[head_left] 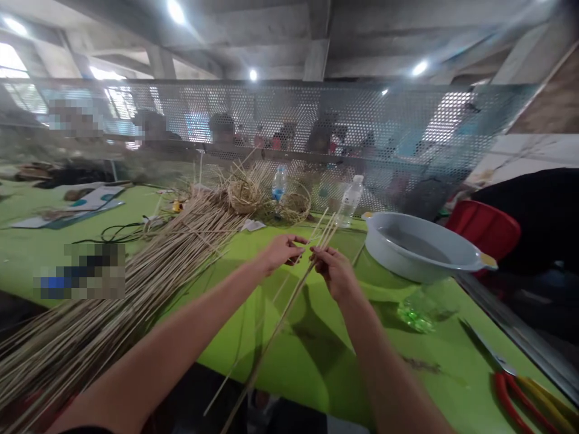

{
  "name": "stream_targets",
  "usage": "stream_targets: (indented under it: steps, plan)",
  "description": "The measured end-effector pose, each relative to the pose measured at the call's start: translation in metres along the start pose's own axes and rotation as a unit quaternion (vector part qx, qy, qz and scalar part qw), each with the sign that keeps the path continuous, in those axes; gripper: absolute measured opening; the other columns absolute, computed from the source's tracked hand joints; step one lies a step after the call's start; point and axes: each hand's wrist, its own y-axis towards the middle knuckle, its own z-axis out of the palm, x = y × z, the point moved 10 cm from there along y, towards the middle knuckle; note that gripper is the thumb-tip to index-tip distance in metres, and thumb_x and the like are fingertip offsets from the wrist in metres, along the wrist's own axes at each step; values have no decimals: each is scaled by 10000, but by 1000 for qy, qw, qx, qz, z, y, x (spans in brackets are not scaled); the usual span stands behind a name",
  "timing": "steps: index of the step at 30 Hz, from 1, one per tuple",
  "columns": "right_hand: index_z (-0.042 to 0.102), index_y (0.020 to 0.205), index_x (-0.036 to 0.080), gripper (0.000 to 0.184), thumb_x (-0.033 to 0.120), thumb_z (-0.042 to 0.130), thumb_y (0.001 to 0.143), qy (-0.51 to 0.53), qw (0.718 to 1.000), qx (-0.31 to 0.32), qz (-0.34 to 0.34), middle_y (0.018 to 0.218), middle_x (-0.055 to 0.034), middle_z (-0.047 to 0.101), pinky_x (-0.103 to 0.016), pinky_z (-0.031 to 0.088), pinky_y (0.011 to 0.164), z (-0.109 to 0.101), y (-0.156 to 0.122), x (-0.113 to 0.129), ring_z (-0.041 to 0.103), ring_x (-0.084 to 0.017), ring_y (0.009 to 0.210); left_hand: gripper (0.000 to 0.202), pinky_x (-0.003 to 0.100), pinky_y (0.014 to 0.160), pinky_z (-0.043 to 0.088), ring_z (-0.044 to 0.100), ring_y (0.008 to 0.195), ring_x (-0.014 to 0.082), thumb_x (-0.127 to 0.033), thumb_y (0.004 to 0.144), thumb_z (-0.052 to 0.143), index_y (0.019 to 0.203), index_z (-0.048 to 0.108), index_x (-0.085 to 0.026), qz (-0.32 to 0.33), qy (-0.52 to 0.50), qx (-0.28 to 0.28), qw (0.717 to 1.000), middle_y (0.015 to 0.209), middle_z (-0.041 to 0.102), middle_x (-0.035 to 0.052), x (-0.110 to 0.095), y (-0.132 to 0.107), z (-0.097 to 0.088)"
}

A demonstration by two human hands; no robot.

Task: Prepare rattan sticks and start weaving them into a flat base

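Note:
My right hand (pixel 333 269) is closed around a few long, thin wicker strands (pixel 289 304), which slant from beyond my fingers down past the table's near edge. Close beside it, my left hand (pixel 284 252) pinches a single pale strand whose lower end hangs toward the near edge. Both hands are above the green table (pixel 325 355), fingertips nearly meeting. To the left lies a large bundle of similar strands (pixel 149 277), spread diagonally across the tabletop. At its far end sits a round woven piece (pixel 244 194) with loose ends sticking out.
A pale basin (pixel 420 262) holding water stands on the right, a red chair (pixel 486 226) beyond it. Red- and yellow-handled shears (pixel 506 367) lie near the right edge. Two bottles (pixel 350 202) stand at the back before a perforated metal screen (pixel 362 120); a clear green container (pixel 418 310) sits nearer.

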Motion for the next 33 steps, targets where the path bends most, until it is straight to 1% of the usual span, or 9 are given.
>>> stream_targets:
  steps: [4, 7, 13, 17, 20, 23, 28, 30, 33]
  plan:
    - [696, 691, 173, 376, 420, 914, 510, -5, 1000, 4, -10, 569, 21, 614, -227, 325, 460, 2, 3, 0, 444, -77, 470, 349, 207, 530, 398, 512, 506, 85, -205, 775, 729, 1121, 704, -159, 11, 9, 13, 1000, 590, 583, -51, 0, -2, 12]
    - [670, 685, 171, 377, 432, 904, 547, -12, 1000, 6, -15, 561, 25, 603, -234, 325, 456, 1, 5, -1, 446, -84, 467, 405, 208, 528, 402, 499, 495, 80, -226, 759, 737, 1156, 693, -159, 19, 13, 9, 1000, 604, 580, -55, 0, 0, 13]
    - [633, 814, 143, 207, 311, 730, 886, -48, 998, 26, -23, 669, 50, 588, -203, 412, 488, 1, 5, -5, 487, -73, 506, 479, 203, 502, 379, 481, 480, 82, -305, 722, 764, 1161, 679, -136, 33, 9, 13, 999, 577, 548, -64, 4, 3, 13]
    - [624, 872, 140, 183, 298, 655, 959, -70, 997, 31, -23, 717, 47, 582, -210, 466, 505, 2, 8, -10, 520, -78, 532, 504, 196, 474, 326, 416, 447, 74, -328, 715, 769, 1168, 679, -127, 44, 8, 26, 999, 520, 493, -83, 4, 3, 16]
    - [621, 877, 141, 187, 304, 647, 965, -78, 996, 28, -25, 725, 45, 583, -211, 470, 507, 2, 8, -9, 522, -79, 537, 491, 194, 470, 301, 388, 443, 72, -291, 722, 759, 1176, 680, -123, 44, 13, 32, 998, 504, 460, -94, 2, 2, 17]
    - [622, 837, 143, 203, 309, 665, 946, -79, 996, 22, -25, 685, 53, 573, -209, 438, 494, 2, 7, -5, 495, -77, 512, 447, 194, 509, 359, 465, 504, 86, -255, 749, 740, 1182, 687, -154, 22, 18, 36, 999, 579, 543, -57, 5, -3, 18]
    - [645, 705, 175, 298, 399, 839, 677, -65, 997, 1, -35, 584, 41, 598, -245, 365, 505, -4, 6, 0, 467, -96, 501, 427, 236, 650, 497, 658, 821, 158, -328, 873, 655, 1284, 602, -226, -45, -7, 66, 997, 973, 717, 51, 14, -14, 26]
    - [654, 702, 188, 311, 419, 845, 621, -63, 997, -6, -39, 580, 32, 611, -259, 364, 517, -6, 6, 1, 473, -109, 512, 349, 257, 677, 523, 685, 873, 173, -361, 915, 612, 1236, 605, -226, -72, -24, 96, 992, 1067, 721, 71, 17, -18, 36]
    - [653, 687, 192, 291, 398, 841, 604, -68, 996, -15, -50, 569, 34, 603, -265, 351, 522, -8, 6, 3, 454, -110, 513, 236, 267, 645, 530, 712, 790, 180, -359, 908, 629, 1078, 623, -194, -101, -31, 126, 986, 977, 722, 67, 22, -23, 48]
